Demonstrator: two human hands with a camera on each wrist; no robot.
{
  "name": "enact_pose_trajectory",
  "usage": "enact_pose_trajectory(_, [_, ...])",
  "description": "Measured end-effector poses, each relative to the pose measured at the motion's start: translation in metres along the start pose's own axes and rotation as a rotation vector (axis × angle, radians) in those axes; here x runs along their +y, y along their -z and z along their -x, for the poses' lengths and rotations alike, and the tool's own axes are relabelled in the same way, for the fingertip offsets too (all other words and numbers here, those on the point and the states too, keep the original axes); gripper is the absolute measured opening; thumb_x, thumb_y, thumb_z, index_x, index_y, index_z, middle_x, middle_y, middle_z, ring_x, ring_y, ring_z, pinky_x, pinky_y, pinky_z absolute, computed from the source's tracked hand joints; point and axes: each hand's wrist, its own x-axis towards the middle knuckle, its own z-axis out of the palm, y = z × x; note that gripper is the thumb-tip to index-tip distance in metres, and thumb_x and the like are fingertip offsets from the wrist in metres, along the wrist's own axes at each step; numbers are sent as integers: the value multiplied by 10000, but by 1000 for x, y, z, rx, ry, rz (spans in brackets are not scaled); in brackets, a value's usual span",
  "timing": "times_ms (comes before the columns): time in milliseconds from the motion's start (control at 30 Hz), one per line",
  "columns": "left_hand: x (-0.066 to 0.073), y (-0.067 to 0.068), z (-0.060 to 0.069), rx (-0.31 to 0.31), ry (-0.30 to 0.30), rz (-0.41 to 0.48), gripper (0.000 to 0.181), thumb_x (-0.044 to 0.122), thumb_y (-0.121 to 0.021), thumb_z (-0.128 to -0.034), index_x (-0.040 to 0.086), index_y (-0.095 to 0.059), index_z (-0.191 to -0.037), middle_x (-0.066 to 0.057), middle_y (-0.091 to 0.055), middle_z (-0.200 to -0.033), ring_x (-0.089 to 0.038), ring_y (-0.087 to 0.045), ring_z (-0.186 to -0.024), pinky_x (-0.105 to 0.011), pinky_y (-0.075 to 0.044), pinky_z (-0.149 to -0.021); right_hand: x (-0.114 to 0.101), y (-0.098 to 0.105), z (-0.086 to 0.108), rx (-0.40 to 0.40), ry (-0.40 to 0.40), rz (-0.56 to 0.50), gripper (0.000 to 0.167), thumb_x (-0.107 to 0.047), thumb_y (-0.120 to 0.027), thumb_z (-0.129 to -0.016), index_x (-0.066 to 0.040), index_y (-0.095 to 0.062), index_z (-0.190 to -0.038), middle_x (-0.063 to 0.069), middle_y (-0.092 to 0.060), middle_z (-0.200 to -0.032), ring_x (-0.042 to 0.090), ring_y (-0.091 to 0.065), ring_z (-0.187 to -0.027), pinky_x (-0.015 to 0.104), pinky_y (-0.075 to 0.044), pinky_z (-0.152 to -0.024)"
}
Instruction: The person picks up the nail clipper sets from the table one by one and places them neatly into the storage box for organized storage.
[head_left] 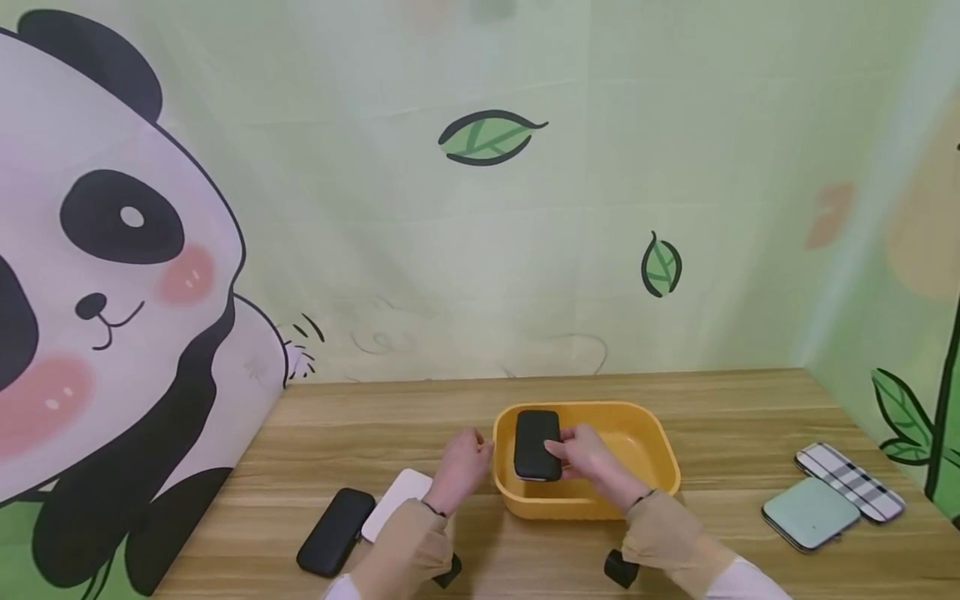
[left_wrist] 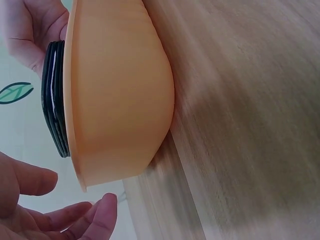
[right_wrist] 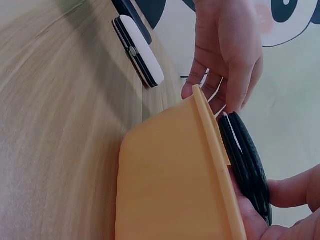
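My right hand [head_left: 592, 458] pinches a black flat case [head_left: 536, 442] with rounded corners at its right edge, thumb on the near face. The case is tilted up above the yellow plastic basin [head_left: 562, 507]. A thin pale line runs along its layered edge [left_wrist: 53, 90] in the left wrist view. At the basin's left rim is my left hand [head_left: 459, 475], holding nothing. Its thumb stands apart from its loosely bent fingers [left_wrist: 102, 215]. Whether those fingers touch the rim [right_wrist: 205, 110] cannot be told.
Left of the basin lie a white case [head_left: 397, 500] and another black case [head_left: 335, 532], partly side by side. To the right, a pale green case [head_left: 810, 512] overlaps a plaid one [head_left: 851, 482]. Behind the wooden table [head_left: 720, 392] hangs a printed cloth [head_left: 375, 208].
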Motion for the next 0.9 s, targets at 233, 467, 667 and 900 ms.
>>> enact_pose_trajectory(233, [4,-1,-3,-28,28,24,166,82,-533,-881,-26,-508,-758,-62,-444,-642,-187,-435,-579,-311,-383,-513,3,3,0,-6,-3,-2,366,-50,-542,-899,194,-422,-1144,187,-567,-893,221,-576,-701,338,-501,-612])
enact_pose_trajectory(467, [4,-6,-5,-26,9,33,166,70,-532,-882,-25,-498,-751,-60,-451,-657,-188,-441,-597,-312,-392,-529,3,3,-1,-14,-1,-16,327,-31,-535,-898,194,-436,-1115,171,-575,-854,220,-582,-688,335,-502,-611])
enact_pose_trajectory(667, [6,-7,-4,-25,15,22,178,71,-521,-890,-16,-489,-739,-56,-440,-644,-186,-436,-588,-313,-388,-524,3,2,-1,-17,-2,-22,301,-29,-536,-896,188,-451,-1088,167,-580,-840,226,-589,-689,337,-504,-608])
enact_pose_trajectory(900, [6,-10,-5,-8,12,19,183,66,-518,-887,-15,-483,-726,-63,-440,-647,-203,-449,-600,-323,-397,-538,4,2,-2,-13,-7,-17,302,-31,-535,-898,183,-446,-1090,167,-577,-842,219,-582,-683,326,-497,-596])
